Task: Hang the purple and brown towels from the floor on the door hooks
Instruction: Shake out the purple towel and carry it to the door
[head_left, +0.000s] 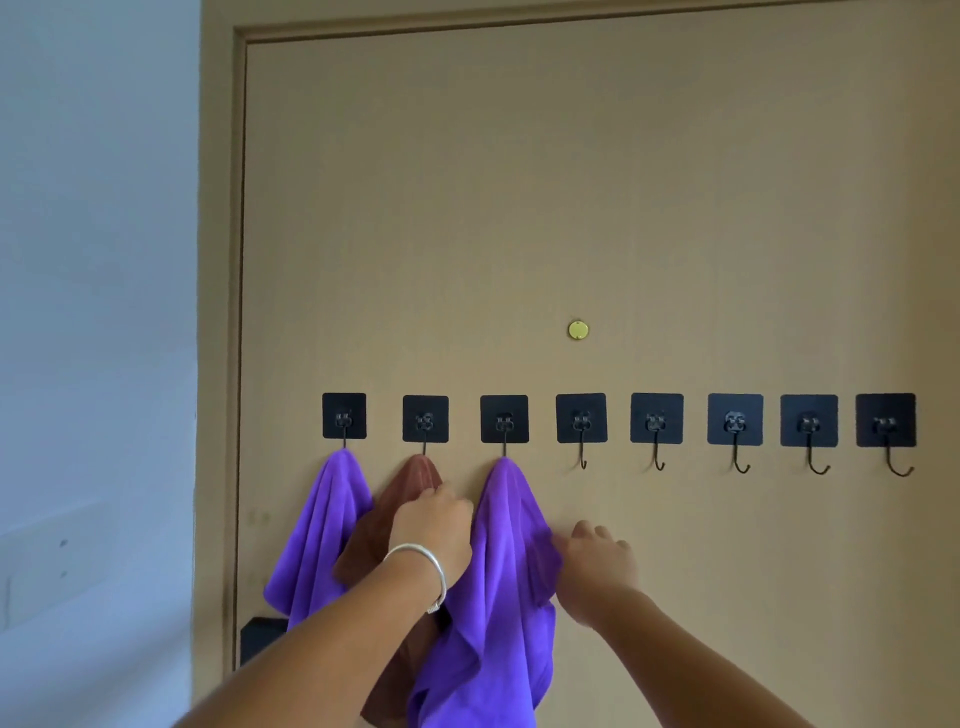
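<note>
Hands are settling the third soft purple cloth towel (498, 582) on its black square door hook (504, 419), left hand (434, 525) grip pinching its edge, right hand (597, 564) spread beside it; next likely fetching another towel for the bare fourth hook (581, 419).

Bare door (571, 208) is seen above the row of hooks. The three leftmost hooks are taken up by a purple towel (317, 530), a brown towel (400, 499) and a second purple towel (498, 582). The five hooks (737, 460) to their right are left free, with bare door beneath them.
</note>
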